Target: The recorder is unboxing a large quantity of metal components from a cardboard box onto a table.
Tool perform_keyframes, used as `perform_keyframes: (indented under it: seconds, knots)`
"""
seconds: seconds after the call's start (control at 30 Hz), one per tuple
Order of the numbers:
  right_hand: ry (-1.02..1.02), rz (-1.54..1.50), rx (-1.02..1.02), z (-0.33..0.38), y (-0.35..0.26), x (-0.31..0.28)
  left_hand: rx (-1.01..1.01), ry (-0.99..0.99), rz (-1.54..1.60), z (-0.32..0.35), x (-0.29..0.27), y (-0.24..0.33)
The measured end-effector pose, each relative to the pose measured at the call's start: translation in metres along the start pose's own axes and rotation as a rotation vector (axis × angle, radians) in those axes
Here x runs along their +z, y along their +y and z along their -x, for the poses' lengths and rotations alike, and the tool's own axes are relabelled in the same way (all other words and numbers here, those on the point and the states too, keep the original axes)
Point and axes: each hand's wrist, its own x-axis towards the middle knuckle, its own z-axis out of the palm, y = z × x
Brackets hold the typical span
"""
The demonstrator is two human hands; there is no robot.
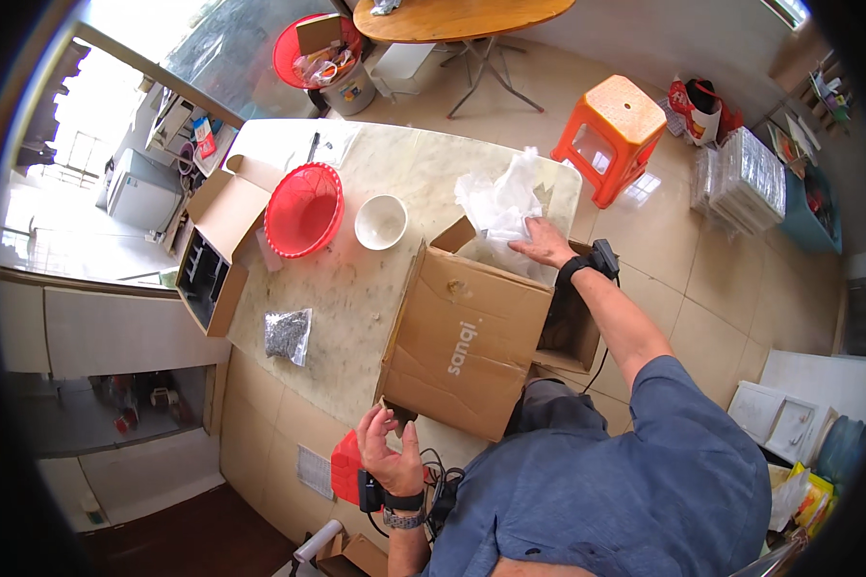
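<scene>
- The left hand point(392, 462) is nearest, thumb and fingers apart, fingertips by the box's lower corner; I cannot tell whether they touch it.
- The box point(467, 346) of brown cardboard stands at the counter's near edge, close to the person's legs, its open end facing away from the body.
- The right hand point(547, 242) lies over the white plastic point(500, 197) at that opening, fingers loosely extended; whether they pinch it cannot be told.
- The step in hand looks like handling the plastic at the box's mouth. A next move there would call for a sure hold on the plastic, with the left hand steadying the box so it does not tip.
- On the counter point(342, 288), a clear packet point(289, 335) of dark bits lies left of the box.
- Farther off, a white bowl point(381, 222) sits just beside a red basket point(304, 212).
</scene>
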Motion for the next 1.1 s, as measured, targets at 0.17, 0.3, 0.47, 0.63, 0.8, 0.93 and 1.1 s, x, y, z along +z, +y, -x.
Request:
perform_keyframes:
  seconds: [0.17, 0.3, 0.47, 0.63, 0.8, 0.93, 1.1]
  knots:
    - [0.045, 0.079, 0.045, 0.02, -0.013, -0.012, -0.03, 0.042, -0.029, 0.007, -0.01, -0.005]
    - [0.064, 0.129, 0.131, 0.028, -0.024, -0.021, -0.069, 0.054, 0.013, 0.012, -0.012, -0.01]
    - [0.266, 0.139, 0.061, 0.013, -0.005, 0.008, -0.059, 0.037, -0.005, 0.01, -0.01, -0.002]
    - [0.203, 0.161, 0.037, 0.008, 0.009, 0.006, -0.073, 0.082, -0.001, 0.007, -0.008, -0.005]
    - [0.286, 0.144, -0.05, 0.026, 0.027, -0.011, -0.059, 0.184, -0.151, 0.002, -0.015, -0.018]
    - [0.396, 0.127, -0.089, 0.056, 0.025, -0.021, -0.097, 0.142, -0.189, -0.019, -0.009, -0.019]
    - [0.59, -0.034, -0.29, 0.112, -0.042, -0.033, -0.133, -0.09, -0.092, -0.031, -0.002, -0.039]
